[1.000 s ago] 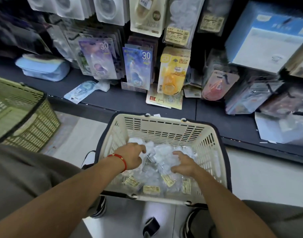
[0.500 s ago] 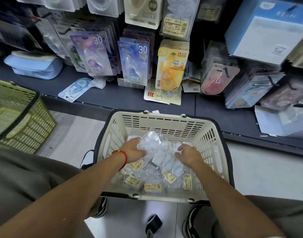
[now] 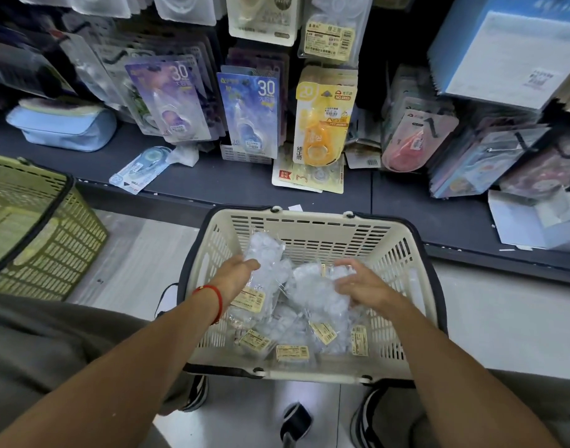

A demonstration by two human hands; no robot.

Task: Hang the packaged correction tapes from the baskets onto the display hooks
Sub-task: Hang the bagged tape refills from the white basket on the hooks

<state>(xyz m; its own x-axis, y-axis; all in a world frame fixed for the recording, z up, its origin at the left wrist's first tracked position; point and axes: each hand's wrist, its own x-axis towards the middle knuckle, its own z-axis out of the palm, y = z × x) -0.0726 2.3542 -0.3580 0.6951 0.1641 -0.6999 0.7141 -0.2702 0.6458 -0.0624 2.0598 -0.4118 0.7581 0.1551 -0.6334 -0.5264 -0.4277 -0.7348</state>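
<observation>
Head view, left hand [image 3: 236,276] grip holding crinkly clear packet [image 3: 261,270] (slotted cream basket [image 3: 309,221]) — right hand [image 3: 361,287] wide

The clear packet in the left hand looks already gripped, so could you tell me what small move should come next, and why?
Probably lift the clear packet up out of the cream basket toward the hooks. The left hand already grips it and its top end stands clear of the pile. The right hand rests on the remaining packets, which may keep them from being dragged along.
</observation>
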